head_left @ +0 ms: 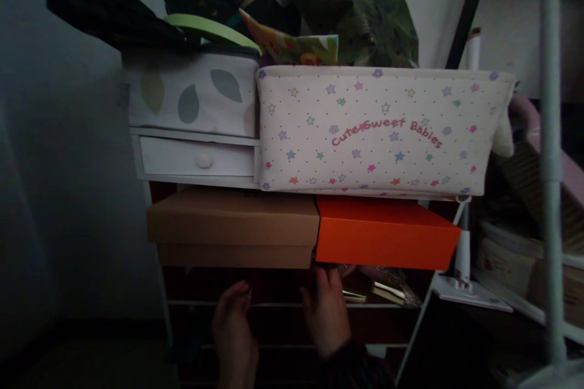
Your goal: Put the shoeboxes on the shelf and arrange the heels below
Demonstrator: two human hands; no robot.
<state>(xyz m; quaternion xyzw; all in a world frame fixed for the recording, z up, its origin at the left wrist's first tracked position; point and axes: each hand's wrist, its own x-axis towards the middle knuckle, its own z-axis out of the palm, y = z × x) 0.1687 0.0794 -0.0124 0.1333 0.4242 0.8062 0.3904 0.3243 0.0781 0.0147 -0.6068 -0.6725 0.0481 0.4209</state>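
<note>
My left hand is below the brown cardboard box, in front of the dark shelf opening. Its fingers are loosely bent, with nothing visible in them. To its right, my right hand reaches up to just under the orange box, thumb apart from the fingers. Its fingertips are in shadow near the box's lower left corner; whether they touch anything is unclear. Beside that hand, shoes with pale gold heels lie on a rack shelf, partly hidden under the orange box. Both boxes stick out from the rack side by side.
Above the boxes sit a white star-print fabric bin and a small white drawer under a leaf-print box. Dark bags are piled on top. A pale upright pole and a pink-handled brush stand at right.
</note>
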